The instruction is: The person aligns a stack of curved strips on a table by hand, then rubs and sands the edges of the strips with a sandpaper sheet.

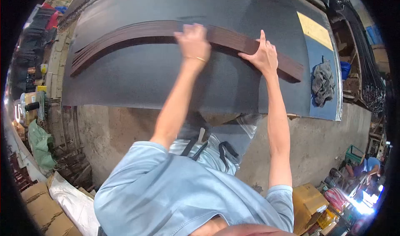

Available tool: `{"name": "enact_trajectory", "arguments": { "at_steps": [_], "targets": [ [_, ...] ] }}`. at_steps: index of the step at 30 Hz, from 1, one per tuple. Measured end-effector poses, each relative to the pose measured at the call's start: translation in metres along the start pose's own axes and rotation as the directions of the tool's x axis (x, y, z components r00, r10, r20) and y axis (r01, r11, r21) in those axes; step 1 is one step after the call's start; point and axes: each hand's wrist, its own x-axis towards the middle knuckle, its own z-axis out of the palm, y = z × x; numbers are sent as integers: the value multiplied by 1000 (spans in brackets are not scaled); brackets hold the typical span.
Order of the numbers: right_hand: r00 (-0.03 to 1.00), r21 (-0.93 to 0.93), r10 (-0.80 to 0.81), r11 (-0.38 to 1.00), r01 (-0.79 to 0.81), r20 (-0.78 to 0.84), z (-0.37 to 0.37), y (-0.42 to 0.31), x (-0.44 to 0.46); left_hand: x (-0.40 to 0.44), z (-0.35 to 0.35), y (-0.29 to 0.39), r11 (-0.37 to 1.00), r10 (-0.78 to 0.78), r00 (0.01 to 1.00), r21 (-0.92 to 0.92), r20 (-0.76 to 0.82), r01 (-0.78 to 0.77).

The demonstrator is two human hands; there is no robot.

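Observation:
A long stack of thin dark brown strips [146, 29] lies in a curve across the dark sheet, its layers fanned apart at the left end. My left hand [193, 44] is over the middle of the stack, slightly blurred, with its fingers curled around the strips. Farther right, my right hand [263, 56] rests against the stack with thumb and index finger stretched apart. The other fingers of that hand are partly bent. What lies beneath both palms is hidden.
The dark sheet [137, 77] covers most of a table with a blue surface [314, 69] at its right end. A crumpled grey cloth [323, 84] and a yellow panel [314, 29] lie there. A cardboard box [308, 204] stands behind on the right; another person [370, 165] is farther off.

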Motion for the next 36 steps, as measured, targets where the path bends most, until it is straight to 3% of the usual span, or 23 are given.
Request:
{"name": "enact_trajectory", "arguments": {
  "at_steps": [3,5,6,7,9,11,12,13,15,17,19,21,23,24,25,27,28,29,30,33,35,36],
  "targets": [
    [1000,52,0,999,0,-1,3,6,5,-22,15,109,928,263,945,-217,-196,-304],
    [999,-6,34,999,-34,35,4,12,7,-17,17,87,912,298,946,-253,-126,-322],
    [1000,80,18,997,-18,6,-4,4,6,-12,6,64,891,347,937,-295,-44,-344],
    [1000,85,19,996,-20,9,-1,4,7,-2,-5,24,929,240,958,-324,156,-180],
    [1000,25,-9,1000,9,-9,5,7,5,13,-16,-63,991,8,984,-134,179,16],
    [999,-23,32,999,-31,31,5,4,11,4,45,-122,995,93,966,66,-243,-79],
    [999,-1,27,1000,-27,45,4,2,8,10,23,-85,998,-27,999,-54,-37,25],
    [999,17,17,1000,-18,47,0,2,7,13,1,-33,997,-66,988,-41,141,72],
    [1000,34,12,999,-13,25,-7,-2,6,2,7,59,960,159,987,-229,-33,-162],
    [999,-7,38,999,-38,33,15,17,9,-26,35,106,900,301,934,-266,-192,-344],
    [999,9,23,1000,-23,34,8,11,6,-8,9,61,856,360,932,-387,-33,-344],
    [1000,30,-16,999,17,-13,9,10,4,8,-6,-22,945,195,974,-287,112,-156],
    [1000,21,-29,999,29,-12,5,6,7,10,20,-112,979,141,989,-143,-36,-145],
    [1000,36,4,999,-5,28,-2,2,12,7,39,-118,981,58,990,-177,-128,-81],
    [996,58,37,997,-42,86,-7,-2,8,5,33,-96,979,61,991,-186,-117,-82],
    [998,72,20,997,-24,62,-8,1,3,16,-1,0,956,1,971,-286,237,69],
    [1000,95,3,995,-6,29,-6,0,8,14,-18,48,907,200,936,-416,291,-64],
    [1000,101,3,995,-7,31,-1,0,6,-20,8,94,857,219,975,-482,24,-181],
    [1000,96,-2,995,0,30,2,2,-1,-27,4,108,854,300,950,-419,-87,-308],
    [1000,79,-12,997,13,-16,6,11,5,-16,-6,31,822,369,929,-479,37,-308],
    [999,49,24,998,-25,22,-1,3,5,0,-15,-56,930,198,967,-343,162,-133],
    [997,24,51,998,-53,57,-2,0,5,4,-4,-69,929,202,965,-344,165,-136]
  ]
}}
